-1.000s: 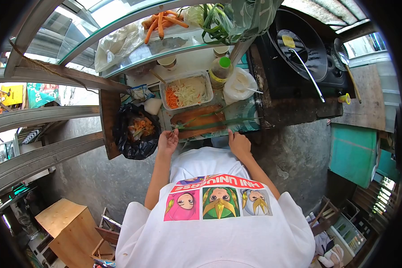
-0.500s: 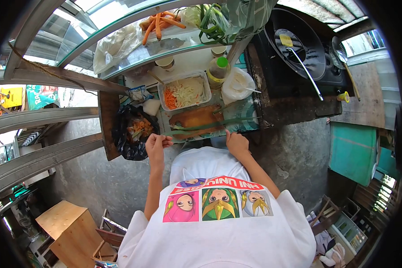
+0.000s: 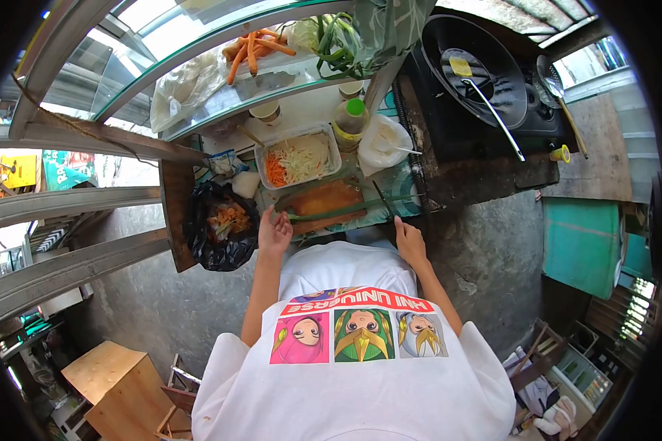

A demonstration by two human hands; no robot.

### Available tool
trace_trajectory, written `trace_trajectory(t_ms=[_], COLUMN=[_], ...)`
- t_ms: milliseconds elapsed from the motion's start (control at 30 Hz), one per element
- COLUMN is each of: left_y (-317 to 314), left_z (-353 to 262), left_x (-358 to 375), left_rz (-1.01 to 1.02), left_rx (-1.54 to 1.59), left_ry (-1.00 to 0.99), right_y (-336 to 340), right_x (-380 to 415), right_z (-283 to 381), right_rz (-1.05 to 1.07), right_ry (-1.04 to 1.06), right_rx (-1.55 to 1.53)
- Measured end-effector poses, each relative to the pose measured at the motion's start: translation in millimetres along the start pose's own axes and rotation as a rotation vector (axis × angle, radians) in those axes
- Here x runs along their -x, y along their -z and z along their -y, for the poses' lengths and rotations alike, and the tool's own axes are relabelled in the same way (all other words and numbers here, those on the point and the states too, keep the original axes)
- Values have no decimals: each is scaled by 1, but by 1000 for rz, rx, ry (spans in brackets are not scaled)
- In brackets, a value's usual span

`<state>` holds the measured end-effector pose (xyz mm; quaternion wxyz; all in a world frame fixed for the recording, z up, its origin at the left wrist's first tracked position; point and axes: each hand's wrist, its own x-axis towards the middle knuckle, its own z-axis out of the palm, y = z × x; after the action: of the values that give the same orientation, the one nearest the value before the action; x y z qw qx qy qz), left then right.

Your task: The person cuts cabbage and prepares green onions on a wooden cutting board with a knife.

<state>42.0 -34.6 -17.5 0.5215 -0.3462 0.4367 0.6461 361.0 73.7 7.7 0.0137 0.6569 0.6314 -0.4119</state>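
Note:
A long green stalk [image 3: 331, 214] lies across the brown wooden board [image 3: 322, 197] on the worktop. Beside the stalk's left end is my left hand [image 3: 275, 231], palm partly up, its fingers loosely curled and a little apart. At the board's right, my right hand [image 3: 410, 242] is closed around the handle of a dark, thin knife [image 3: 382, 197], whose blade points up and left over the stalk. Just behind the board stands a clear tub [image 3: 299, 158] of shredded carrot and cabbage. A black plastic bag [image 3: 224, 228] with orange and pale scraps is left of my left hand.
A bottle with a green cap [image 3: 349, 125] and a white bag [image 3: 384, 143] stand behind the board. Carrots [image 3: 252, 55] and leafy greens [image 3: 336, 48] lie on the glass shelf. On the right, a stove holds a large wok [image 3: 478, 73] with a spatula [image 3: 493, 110].
My left hand has moved slightly right and its palm has turned up. My right hand has moved right and down, and the knife blade now shows. The camera view has shifted slightly.

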Motion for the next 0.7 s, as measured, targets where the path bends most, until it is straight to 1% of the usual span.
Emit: trace_trajectory(t_ms=[33,67,133,167,200,233,267,333,367,433,467,533,567,600,633,667,700], left_y=[3,5,-13,-12,-8,-6,-4,-10,-11,-16,-13,-13,-12,-8,-3,3,9], left_z=[1,7,23,30,37,44,50,56,55,44,38,23,13,1,-9,-16,-24], left_x=[-1,-2,21,19,13,7,0,-13,-18,-18,-15,9,18,27,34,40,45], left_rz=[-31,-30,-71,-73,114,333,330,381,383,494,492,582,579,626,670,667,590], left_rx=[-84,-89,-1251,-1253,-1651,-1967,-1967,-2124,-2120,-2258,-2256,-2029,-2029,-1981,-1927,-1926,-1910], left_ry=[83,86,-296,-294,-903,-1560,-1559,-1470,-1470,-1315,-1315,-923,-923,-794,-664,-661,-594], right_y=[4,7,7,4,2,2,2,3,3,3,4,5,5,4,2,0,-2], right_x=[2,5,5,2,1,1,1,1,2,1,0,1,1,1,2,1,-1], right_z=[-3,-6,-17,-27,-33,-34,-35,-35,-34,-31,-29,-23,-19,-16,-15,-14,-13], right_rz=[-5,-12,-16,-56,-96,-94,-97,-101,-104,-105,-92,-77,-61,-45,-41,-43,-45], right_ry=[-5,-31,-58,-67,-75,-75,-82,-90,-70,-48,-24,1,44,85,83,143,205], right_rx=[-2,-2,-5,2,11,13,6,1,24,48,50,54,67,80,81,163,245])
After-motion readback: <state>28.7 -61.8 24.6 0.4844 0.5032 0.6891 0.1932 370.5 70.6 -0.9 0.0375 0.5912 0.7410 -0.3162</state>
